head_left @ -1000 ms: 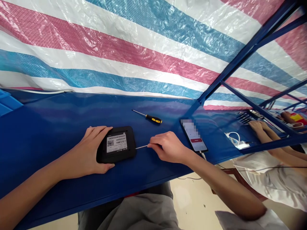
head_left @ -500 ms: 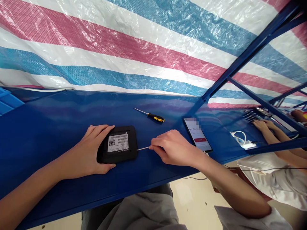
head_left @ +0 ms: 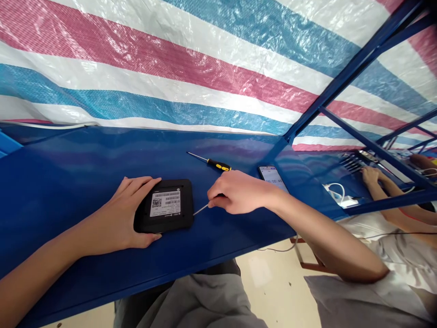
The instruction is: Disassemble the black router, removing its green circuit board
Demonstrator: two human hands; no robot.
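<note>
A flat black box (head_left: 188, 200) with rounded corners lies on the blue table, a white label with a QR code and barcodes facing up. My left hand (head_left: 131, 214) is wrapped round its left end, thumb on the near edge and fingers on the far edge. A thin pale rod (head_left: 200, 210) slants up from the box's right edge to the fingers of my right hand (head_left: 235, 191). Those fingers are closed in a pinch on it; its other end is hidden in the hand. Beyond the right hand lies a black and yellow screwdriver (head_left: 218, 164).
A phone (head_left: 273, 176) showing a timer lies behind my right forearm. Blue frame bars (head_left: 327, 98) rise at the table's right. Past them are a white adapter with a cable (head_left: 342, 199) and another person's hands (head_left: 371, 175). A striped plastic sheet (head_left: 170, 68) hangs behind.
My right hand has moved up and slightly left, so the rod now slants rather than lying almost level. My left hand still holds the box. The whole view has shifted slightly.
</note>
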